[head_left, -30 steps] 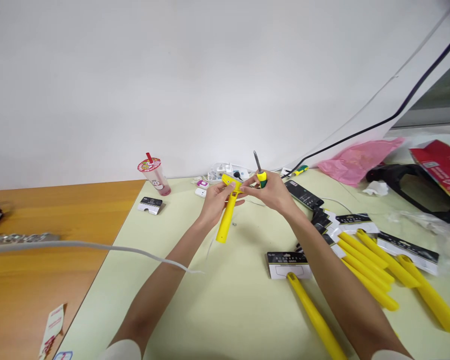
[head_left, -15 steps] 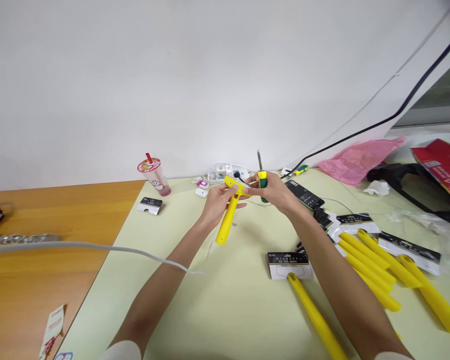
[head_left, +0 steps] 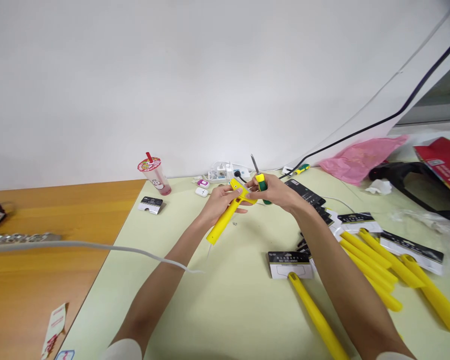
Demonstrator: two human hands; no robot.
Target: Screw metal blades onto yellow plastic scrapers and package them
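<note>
My left hand (head_left: 219,204) is closed round a yellow T-shaped scraper (head_left: 225,220), its thumb pressed near the joint of head and handle. The handle slants down to the left above the table. In my right hand (head_left: 279,191) is a screwdriver (head_left: 261,182) with a green and yellow handle, its shaft pointing up and slightly left, away from the scraper. Fingertips of that same hand also touch the right end of the scraper head. On the table just below the hands lies a tiny metal piece (head_left: 234,223), too small to name.
Several yellow handles (head_left: 371,257) and black-and-white cards (head_left: 290,265) lie to the right. Behind my hands is a power strip (head_left: 225,172) by the wall. A drink cup (head_left: 157,177) stands at back left. A grey cable (head_left: 135,251) crosses in front of my left forearm.
The scraper has turned, so its handle end swings left and its head tips down to the right. The screwdriver now leans further left. Both hands keep their hold.
</note>
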